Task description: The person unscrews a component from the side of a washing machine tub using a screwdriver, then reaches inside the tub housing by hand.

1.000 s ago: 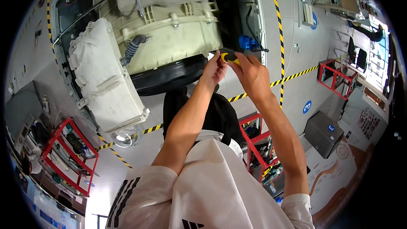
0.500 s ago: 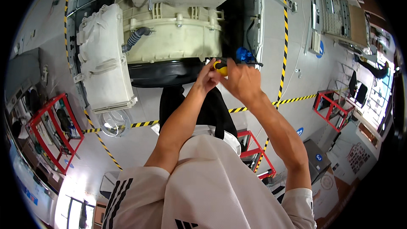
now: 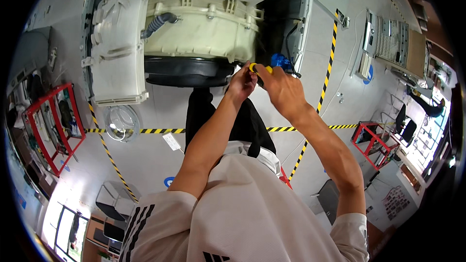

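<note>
A cream plastic washing-machine tub (image 3: 204,24) lies in an opened metal cabinet (image 3: 306,14), with a black round rim (image 3: 187,70) below it. My right hand (image 3: 281,87) is closed around a yellow-and-black tool handle (image 3: 259,69) held at the tub's lower right edge. My left hand (image 3: 241,83) pinches the front of the same tool, fingers bent close to the tub. A blue part (image 3: 280,61) sits just behind my right hand. The tool's tip is hidden by my fingers.
A white moulded plastic panel (image 3: 119,48) hangs left of the tub. Yellow-black tape (image 3: 145,130) marks the grey floor. A clear round lid (image 3: 122,122) lies on the floor, red metal racks (image 3: 48,126) stand left and right (image 3: 376,140).
The view has swung so the tub sits more central and closer. Both hands stay together on the tool at the tub's lower right edge.
</note>
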`<action>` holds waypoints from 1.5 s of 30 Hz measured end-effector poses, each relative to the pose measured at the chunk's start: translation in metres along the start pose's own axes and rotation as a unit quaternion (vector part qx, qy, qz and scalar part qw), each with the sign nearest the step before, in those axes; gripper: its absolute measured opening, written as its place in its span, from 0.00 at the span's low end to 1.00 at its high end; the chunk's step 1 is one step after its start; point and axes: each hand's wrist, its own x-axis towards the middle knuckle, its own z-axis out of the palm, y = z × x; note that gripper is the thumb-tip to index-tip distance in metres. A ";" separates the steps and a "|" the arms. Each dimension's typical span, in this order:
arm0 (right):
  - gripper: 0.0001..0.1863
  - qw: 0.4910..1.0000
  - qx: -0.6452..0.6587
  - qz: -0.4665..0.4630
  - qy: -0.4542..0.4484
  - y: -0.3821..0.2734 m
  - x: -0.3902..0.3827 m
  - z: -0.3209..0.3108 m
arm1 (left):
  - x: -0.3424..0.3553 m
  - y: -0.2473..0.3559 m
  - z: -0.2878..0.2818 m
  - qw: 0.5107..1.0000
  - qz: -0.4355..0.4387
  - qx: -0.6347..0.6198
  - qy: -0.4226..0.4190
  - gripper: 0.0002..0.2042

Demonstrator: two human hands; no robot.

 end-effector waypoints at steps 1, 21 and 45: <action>0.16 1.000 -0.016 -0.018 0.013 0.005 -0.002 0.007 | 0.000 -0.001 -0.001 1.000 -0.016 0.007 -0.018 0.10; 0.22 0.999 -0.041 -0.034 -0.006 -0.022 0.023 -0.007 | -0.005 0.002 0.008 0.998 0.045 -0.050 0.014 0.08; 0.16 0.985 -0.066 0.086 -0.133 -0.028 0.019 -0.009 | -0.008 0.007 0.009 0.998 -0.063 -0.017 0.008 0.09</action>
